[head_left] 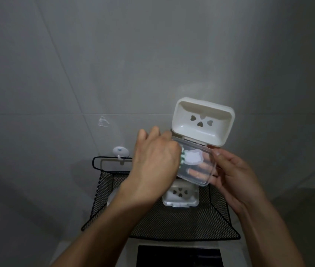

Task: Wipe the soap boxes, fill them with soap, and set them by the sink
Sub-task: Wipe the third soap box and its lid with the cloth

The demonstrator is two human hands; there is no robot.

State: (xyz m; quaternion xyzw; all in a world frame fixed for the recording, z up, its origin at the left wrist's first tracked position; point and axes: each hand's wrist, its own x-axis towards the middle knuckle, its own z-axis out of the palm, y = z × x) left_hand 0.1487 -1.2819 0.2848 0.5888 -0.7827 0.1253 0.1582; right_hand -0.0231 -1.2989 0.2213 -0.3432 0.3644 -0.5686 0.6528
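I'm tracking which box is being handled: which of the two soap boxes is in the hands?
The upper soap box, its clear lid hinged open, held by both hands above the black mesh basket. The other soap box sits in that basket, untouched.

Two soap boxes: one open in my hands, one in the basket. One black mesh basket. One wall hook. One cloth scrap, pinched.

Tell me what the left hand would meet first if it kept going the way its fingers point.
The left hand points up and right, into the open soap box. It would first meet the clear lid, whose near edge its fingers already touch, then the white tray behind it. Depth is hard to judge.
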